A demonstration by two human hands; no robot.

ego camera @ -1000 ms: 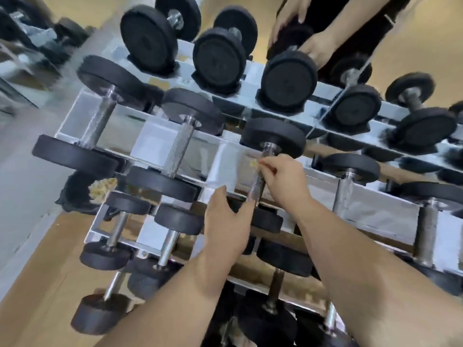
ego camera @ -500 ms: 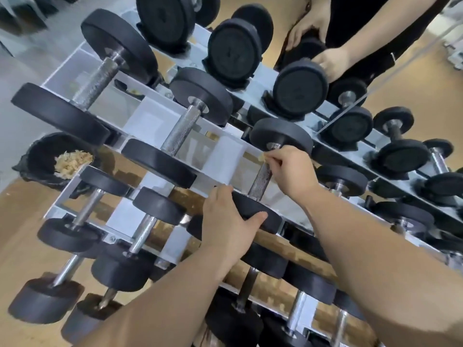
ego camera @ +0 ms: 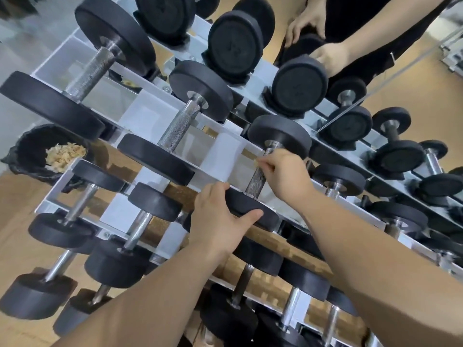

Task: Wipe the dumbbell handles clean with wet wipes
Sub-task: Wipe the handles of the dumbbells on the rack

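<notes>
Head view has us at the middle tier of the rack [ego camera: 220, 156]. Our left hand [ego camera: 220, 216] grips the near black head of the dumbbell [ego camera: 283, 136], fingers curled over its top and thumb hooked along its rim. Our right hand [ego camera: 283, 174] pinches a small yellowish wipe [ego camera: 256, 162] against the upper end of the knurled handle [ego camera: 254, 182], just below the far head.

We judge the step in hand to be the wiping of this one bar, begun at its top. To do it well, we should:

- Spread the wipe so it wraps more of the bar; as pinched, it touches only a narrow patch.
- Draw it down the full length to the near head, pressing firmly, since knurling probably traps grime in its grooves.
- Use the left hand to roll the dumbbell in its cradle, so the hidden underside comes round to the wipe.
- Twist as we slide, and watch for shreds snagging on the rough metal.

A lined bin [ego camera: 27, 146] near the rack's left end holds crumpled tan wads [ego camera: 64, 156], likely spent wipes, so ours probably belongs there once soiled.
</notes>
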